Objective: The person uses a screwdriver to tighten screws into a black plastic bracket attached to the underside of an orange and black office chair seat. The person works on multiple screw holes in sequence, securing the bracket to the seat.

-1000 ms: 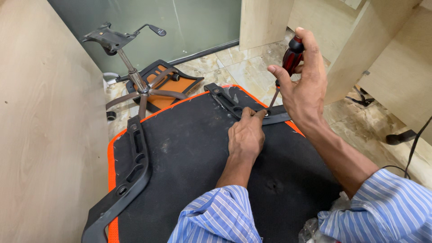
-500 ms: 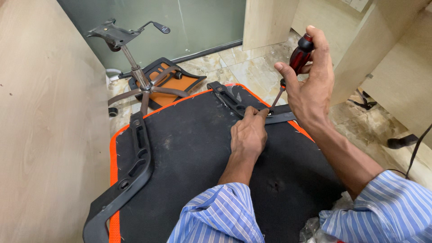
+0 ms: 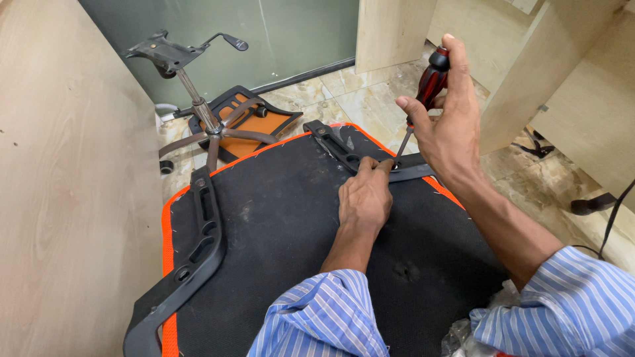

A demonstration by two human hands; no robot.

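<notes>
An upturned chair seat [image 3: 284, 218], black underneath with an orange rim, lies in front of me. A black armrest bracket [image 3: 337, 147] runs across its far right edge, and another bracket [image 3: 195, 248] lies along its left edge. My right hand [image 3: 450, 125] grips a screwdriver [image 3: 423, 92] with a red and black handle, its tip set down on the far bracket. My left hand [image 3: 364, 198] rests on the seat with its fingertips pinched at the screwdriver's tip, steadying it there.
A chair base [image 3: 198, 112] with its gas column and tilt mechanism stands on the tiled floor beyond the seat, over an orange and black part [image 3: 248, 125]. Wooden panels [image 3: 66, 185] close in left and right. A clear plastic bag [image 3: 463, 337] lies by my right sleeve.
The view has shifted slightly. My right hand has turned a little on the screwdriver handle. My left hand stays at the tip.
</notes>
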